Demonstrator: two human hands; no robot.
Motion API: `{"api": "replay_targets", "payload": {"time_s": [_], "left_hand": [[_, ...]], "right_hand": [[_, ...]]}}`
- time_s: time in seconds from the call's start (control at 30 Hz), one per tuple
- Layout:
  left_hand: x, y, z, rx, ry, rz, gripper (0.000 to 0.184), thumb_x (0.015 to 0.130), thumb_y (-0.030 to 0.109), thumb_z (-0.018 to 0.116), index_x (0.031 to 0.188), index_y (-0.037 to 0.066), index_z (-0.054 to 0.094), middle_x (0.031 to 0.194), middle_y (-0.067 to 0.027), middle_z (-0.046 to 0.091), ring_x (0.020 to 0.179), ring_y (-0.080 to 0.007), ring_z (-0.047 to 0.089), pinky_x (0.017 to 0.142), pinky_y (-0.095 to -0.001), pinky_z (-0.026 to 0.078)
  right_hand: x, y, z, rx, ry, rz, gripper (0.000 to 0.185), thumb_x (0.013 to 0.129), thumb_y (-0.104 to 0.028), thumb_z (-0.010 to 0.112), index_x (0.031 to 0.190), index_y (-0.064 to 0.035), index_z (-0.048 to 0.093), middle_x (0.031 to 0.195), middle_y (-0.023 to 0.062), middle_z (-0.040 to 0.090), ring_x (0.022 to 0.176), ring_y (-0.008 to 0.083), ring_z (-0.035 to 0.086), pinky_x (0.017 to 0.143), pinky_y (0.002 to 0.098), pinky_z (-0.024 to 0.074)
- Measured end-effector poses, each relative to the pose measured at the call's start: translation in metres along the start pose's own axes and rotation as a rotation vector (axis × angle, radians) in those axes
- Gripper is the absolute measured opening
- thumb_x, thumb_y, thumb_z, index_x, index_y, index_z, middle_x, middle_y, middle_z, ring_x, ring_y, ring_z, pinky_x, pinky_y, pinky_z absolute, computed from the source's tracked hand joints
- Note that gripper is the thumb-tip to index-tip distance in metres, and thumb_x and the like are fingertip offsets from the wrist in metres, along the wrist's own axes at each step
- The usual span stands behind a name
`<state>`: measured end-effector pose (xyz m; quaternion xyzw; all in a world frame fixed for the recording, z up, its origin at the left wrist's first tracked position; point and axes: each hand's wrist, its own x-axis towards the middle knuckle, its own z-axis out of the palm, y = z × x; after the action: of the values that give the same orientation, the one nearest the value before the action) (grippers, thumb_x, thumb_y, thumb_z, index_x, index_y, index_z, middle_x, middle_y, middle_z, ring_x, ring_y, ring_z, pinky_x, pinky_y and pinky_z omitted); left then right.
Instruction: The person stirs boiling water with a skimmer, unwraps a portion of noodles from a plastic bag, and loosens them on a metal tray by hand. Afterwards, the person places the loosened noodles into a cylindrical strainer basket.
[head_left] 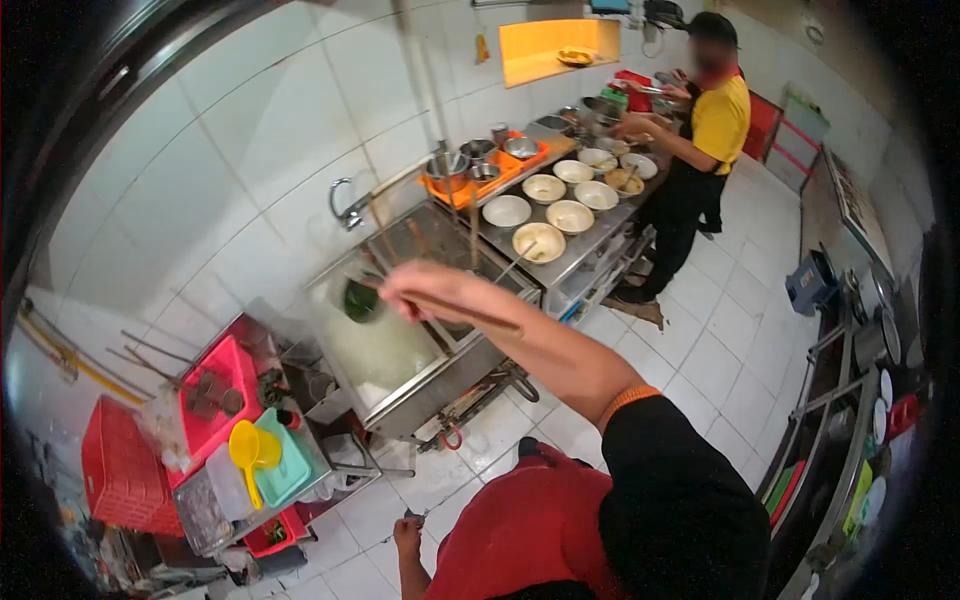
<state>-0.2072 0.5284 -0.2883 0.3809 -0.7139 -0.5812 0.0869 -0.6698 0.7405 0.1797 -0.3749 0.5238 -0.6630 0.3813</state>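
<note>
My right hand [430, 287] is closed around the wooden handle [485, 318] of a noodle strainer. Dark green leaves [360, 301] show at the strainer's far end, over a steaming vat [375, 350] of pale, cloudy water. My hand and the steam partly hide the strainer's basket. Low beside my red apron [530, 530], my left hand [408, 538] hangs with its fingers curled. A small dark thing [414, 517] shows at those fingers, too small to name.
Several bowls [507, 211] stand on the steel counter beyond the vat, near an orange tray [450, 194] of pots. A co-worker in a yellow shirt [722, 125] stands there. To the left, a side table holds a yellow dipper [255, 447] and a pink basin [245, 375].
</note>
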Motion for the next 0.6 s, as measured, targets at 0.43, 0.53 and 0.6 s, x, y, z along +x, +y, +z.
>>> {"api": "replay_targets", "payload": {"time_s": [0.43, 0.53, 0.6], "left_hand": [[-0.025, -0.011, 0.066, 0.300, -0.222, -0.439, 0.028, 0.093, 0.033, 0.055, 0.103, 0.007, 0.060, 0.084, -0.0070, 0.065, 0.071, -0.0173, 0.063, 0.055, -0.0300, 0.048], [-0.002, 0.016, 0.103, 0.280, -0.185, -0.451, 0.032, 0.093, 0.035, 0.055, 0.107, 0.006, 0.060, 0.089, -0.0076, 0.066, 0.074, -0.0180, 0.064, 0.056, -0.0300, 0.048], [0.016, 0.042, 0.127, 0.258, -0.147, -0.453, 0.035, 0.093, 0.037, 0.055, 0.109, 0.006, 0.060, 0.091, -0.0080, 0.066, 0.075, -0.0184, 0.065, 0.056, -0.0300, 0.048]], "right_hand": [[-0.026, -0.175, -0.171, 0.242, 0.110, -0.148, 0.020, 0.090, -0.024, 0.060, 0.088, -0.0042, 0.060, 0.072, -0.0018, 0.054, 0.065, 0.0111, 0.050, 0.064, 0.0266, 0.0437], [-0.039, -0.171, -0.248, 0.303, 0.155, -0.180, 0.022, 0.090, -0.023, 0.061, 0.093, -0.0007, 0.062, 0.074, 0.0000, 0.055, 0.068, 0.0119, 0.054, 0.066, 0.0280, 0.0477], [-0.054, -0.163, -0.305, 0.291, 0.136, -0.237, 0.027, 0.091, -0.019, 0.060, 0.100, 0.0057, 0.062, 0.079, 0.0031, 0.058, 0.072, 0.0121, 0.057, 0.069, 0.0289, 0.0502]]}}
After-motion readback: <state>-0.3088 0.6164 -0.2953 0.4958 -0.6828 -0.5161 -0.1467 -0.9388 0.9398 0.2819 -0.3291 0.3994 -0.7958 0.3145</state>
